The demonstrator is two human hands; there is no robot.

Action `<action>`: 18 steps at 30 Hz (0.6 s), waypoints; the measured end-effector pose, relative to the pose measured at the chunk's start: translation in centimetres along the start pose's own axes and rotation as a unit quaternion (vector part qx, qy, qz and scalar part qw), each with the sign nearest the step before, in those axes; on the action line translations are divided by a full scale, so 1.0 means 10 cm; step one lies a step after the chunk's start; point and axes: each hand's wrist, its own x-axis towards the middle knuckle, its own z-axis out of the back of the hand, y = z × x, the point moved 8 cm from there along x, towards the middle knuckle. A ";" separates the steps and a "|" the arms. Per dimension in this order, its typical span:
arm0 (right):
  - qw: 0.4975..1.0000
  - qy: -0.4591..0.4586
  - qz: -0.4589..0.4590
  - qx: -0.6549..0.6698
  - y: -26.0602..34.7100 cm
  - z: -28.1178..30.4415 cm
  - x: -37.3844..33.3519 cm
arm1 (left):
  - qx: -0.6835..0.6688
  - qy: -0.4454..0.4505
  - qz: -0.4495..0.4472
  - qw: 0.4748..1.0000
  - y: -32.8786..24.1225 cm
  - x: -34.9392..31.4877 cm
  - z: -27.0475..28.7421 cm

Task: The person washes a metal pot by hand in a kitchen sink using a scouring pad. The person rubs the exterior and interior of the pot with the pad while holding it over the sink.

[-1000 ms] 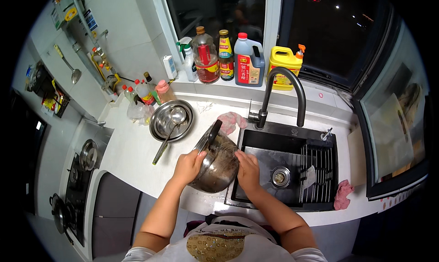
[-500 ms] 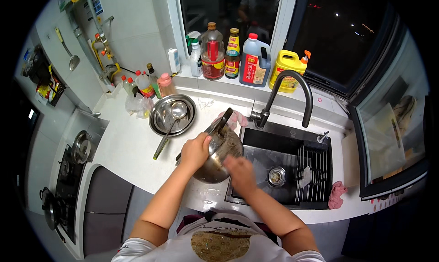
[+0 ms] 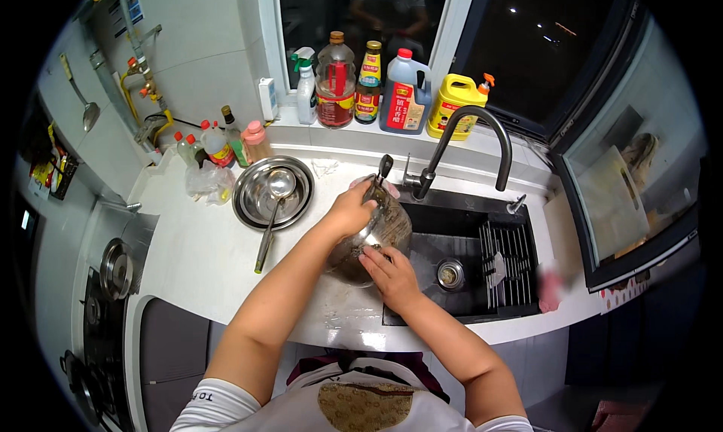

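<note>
A metal pot [image 3: 391,225] with a brown-stained, wet surface is tilted over the counter at the sink's left edge. My left hand [image 3: 350,211] grips its upper left rim, close to a black handle [image 3: 385,165] that sticks up. On the pot's lower face rests my right hand [image 3: 392,278], its fingers bent and pressed together; whatever is under the fingertips is hidden. Left of the pot, nested steel bowls [image 3: 248,212] hold a ladle [image 3: 265,240] whose dark handle hangs over the rim.
The black sink [image 3: 429,277] with a drying rack [image 3: 506,262] and tall faucet [image 3: 503,157] lies to the right. A pink cloth [image 3: 550,289] is at its far side. Bottles, including a yellow jug [image 3: 456,104], line the sill. A stove [image 3: 105,334] stands at left.
The pot has turned in my hands, its handle now more upright, and shifted slightly toward the sink. My right hand, blurred by motion before, is now sharper against the pot.
</note>
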 end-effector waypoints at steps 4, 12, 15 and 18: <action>0.971 -0.134 -0.189 -0.065 -0.67 0.13 0.00 | 0.077 -0.068 0.039 0.994 0.11 -0.20 0.11; 0.998 -0.063 0.015 -0.014 -0.26 -0.13 0.00 | 0.116 -0.124 0.033 0.985 0.30 0.02 0.31; 0.990 -0.128 -0.051 -0.018 -0.61 -0.01 0.15 | 0.127 -0.133 0.052 0.982 0.29 0.10 0.26; 0.997 -0.060 0.035 0.033 -0.32 -0.13 0.09 | 0.141 -0.143 0.066 0.977 0.31 0.16 0.26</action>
